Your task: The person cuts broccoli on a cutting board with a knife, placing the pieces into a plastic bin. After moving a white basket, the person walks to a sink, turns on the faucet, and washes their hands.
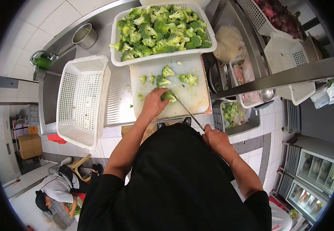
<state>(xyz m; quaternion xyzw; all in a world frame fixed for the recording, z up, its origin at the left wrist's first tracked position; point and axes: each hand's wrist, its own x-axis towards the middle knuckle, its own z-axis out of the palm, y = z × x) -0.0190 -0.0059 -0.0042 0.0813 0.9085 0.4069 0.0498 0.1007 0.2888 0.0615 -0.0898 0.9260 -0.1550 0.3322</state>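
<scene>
My left hand (155, 102) grips a broccoli floret (169, 96) against the white cutting board (194, 102). In my right hand (215, 139) is the handle of a knife (187, 109), its blade slanting up and left until the tip meets or nearly meets that floret. Several other pieces lie on the board, among them a larger broccoli piece (188, 79) to the right and small bits on the left. Just beyond the board's far edge, a white basket (117, 57) is heaped with cut broccoli (161, 30).
To the left stands a white perforated basket (83, 102) on the steel counter (115, 98). A metal pot (85, 35) sits behind it. A grey bin (247, 125) with broccoli trimmings stands low at right, near a steel rail (274, 79). Another person (59, 188) is at lower left.
</scene>
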